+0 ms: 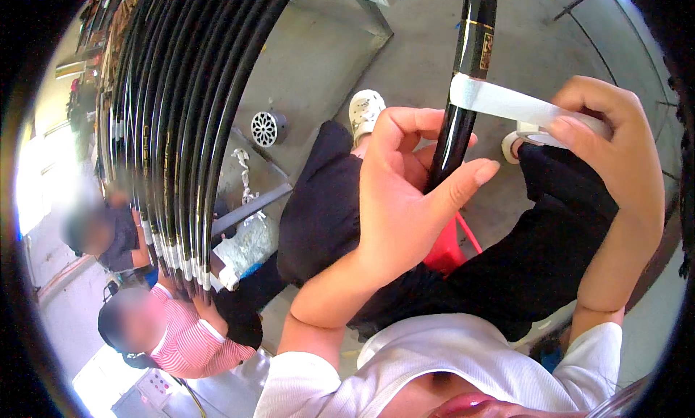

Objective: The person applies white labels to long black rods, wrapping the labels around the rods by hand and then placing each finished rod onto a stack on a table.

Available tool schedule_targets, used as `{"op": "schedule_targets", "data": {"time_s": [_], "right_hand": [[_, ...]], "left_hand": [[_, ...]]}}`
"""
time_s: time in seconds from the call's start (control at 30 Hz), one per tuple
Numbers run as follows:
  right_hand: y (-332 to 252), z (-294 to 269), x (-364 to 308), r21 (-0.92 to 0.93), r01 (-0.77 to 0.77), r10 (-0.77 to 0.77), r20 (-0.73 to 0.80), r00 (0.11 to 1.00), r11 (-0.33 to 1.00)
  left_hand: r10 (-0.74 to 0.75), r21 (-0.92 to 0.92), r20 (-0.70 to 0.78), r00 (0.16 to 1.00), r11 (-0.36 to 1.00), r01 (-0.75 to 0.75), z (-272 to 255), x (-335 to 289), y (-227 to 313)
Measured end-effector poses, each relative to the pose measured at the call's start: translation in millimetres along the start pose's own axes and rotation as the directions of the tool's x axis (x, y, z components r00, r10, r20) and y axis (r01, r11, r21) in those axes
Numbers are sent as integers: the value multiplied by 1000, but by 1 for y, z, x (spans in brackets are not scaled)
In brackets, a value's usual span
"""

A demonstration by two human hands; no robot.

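In my left hand [394, 201] is a glossy black rod [453, 135], apparently a fishing rod, with thin gold rings and gold marking. The fingers wrap its lower part while the thumb sticks out to the right. A strip of white tape [510, 105] is stuck on the rod just above that hand and stretches taut to the right. My right hand [615, 139] is closed on the tape, thumb pressed against the strip, with part of a white roll [537, 137] showing below the fingers.
At left stands a row of several similar black rods [174, 128] with white bands near their lower ends. Two people, one in a striped shirt [195, 331], are beside it. A round vented metal piece [268, 129], a plastic-wrapped bundle [250, 248] and a red stool [445, 255] are nearby.
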State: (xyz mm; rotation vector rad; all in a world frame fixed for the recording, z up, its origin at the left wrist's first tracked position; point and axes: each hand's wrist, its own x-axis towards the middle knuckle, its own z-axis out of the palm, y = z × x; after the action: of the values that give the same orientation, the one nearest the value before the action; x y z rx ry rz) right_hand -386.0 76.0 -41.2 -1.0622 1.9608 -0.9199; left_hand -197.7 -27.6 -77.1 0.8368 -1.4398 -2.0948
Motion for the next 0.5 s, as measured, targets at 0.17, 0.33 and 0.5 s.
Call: {"op": "schedule_targets", "data": {"time_s": [0.17,0.33,0.5], "right_hand": [[-14,7,-19,-40,59,-64,-163,985,997],[-12,6,-17,-15,50,-52,-172,984,999],[-8,6,-15,42,25,-18,-170,985,999]], "left_hand": [[-124,-63,-14,992,990,123,3,3,4],[-117,-235,105,988,962,139,0,0,3],[-85,-223,133,987,968,113,4,0,0]]}}
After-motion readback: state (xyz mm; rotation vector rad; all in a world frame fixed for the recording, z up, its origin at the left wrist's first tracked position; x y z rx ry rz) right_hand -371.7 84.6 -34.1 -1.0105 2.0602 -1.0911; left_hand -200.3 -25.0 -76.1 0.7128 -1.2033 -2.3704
